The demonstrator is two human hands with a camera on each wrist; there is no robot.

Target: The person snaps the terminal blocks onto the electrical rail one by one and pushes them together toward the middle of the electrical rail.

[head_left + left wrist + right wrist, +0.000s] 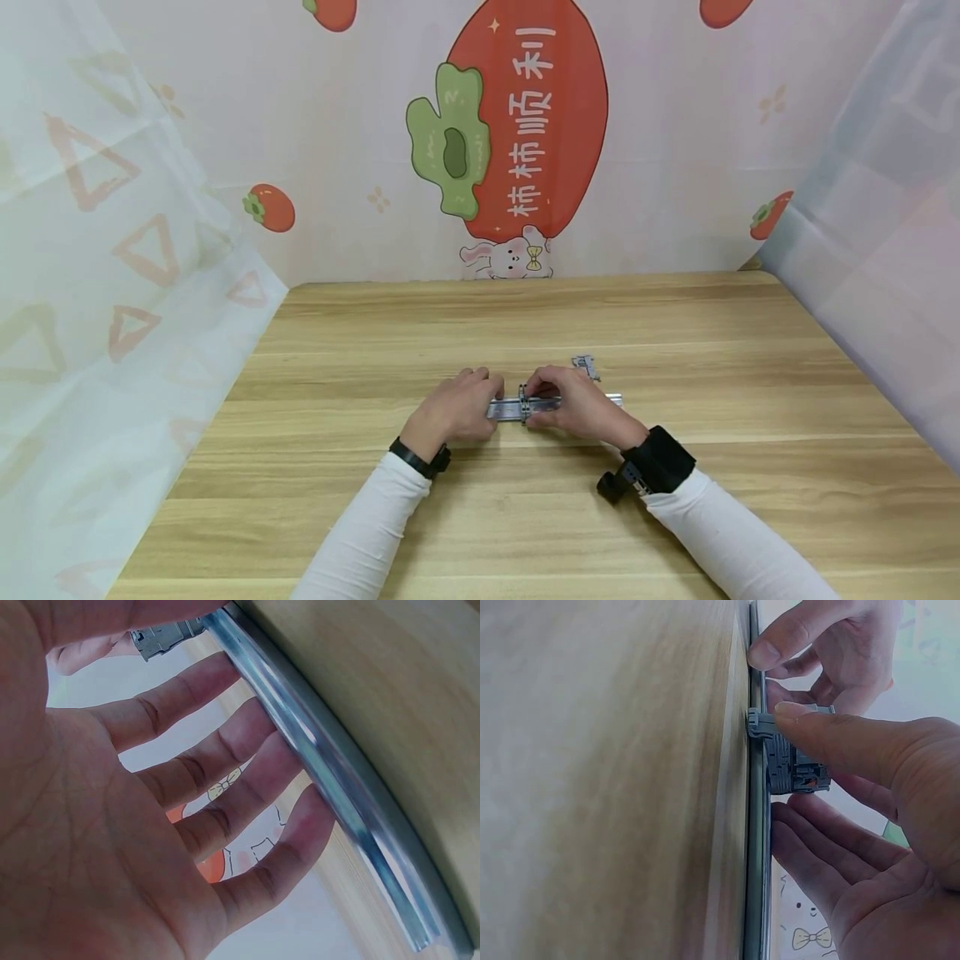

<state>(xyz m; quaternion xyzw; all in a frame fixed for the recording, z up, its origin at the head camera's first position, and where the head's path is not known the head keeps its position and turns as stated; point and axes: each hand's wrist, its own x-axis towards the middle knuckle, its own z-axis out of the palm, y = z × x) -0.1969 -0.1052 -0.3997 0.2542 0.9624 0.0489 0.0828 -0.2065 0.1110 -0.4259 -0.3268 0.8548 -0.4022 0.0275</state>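
Observation:
A metal DIN rail (504, 410) lies across the wooden table, with grey terminal blocks (786, 761) upright on it; how many stand together I cannot tell. My left hand (456, 407) holds the rail left of the blocks, thumb along the near edge and fingertips against the far edge, as the left wrist view shows. From the right, my right hand (581, 408) pinches the grey blocks between thumb and fingers, and its other fingers extend beside the rail. It covers part of the rail in the head view.
Another grey terminal block (584, 365) lies flat on the table (360, 333) behind my right hand. A printed cloth (337, 150) hangs at the back, and pale cloths flank both sides. Each wrist wears a black strap.

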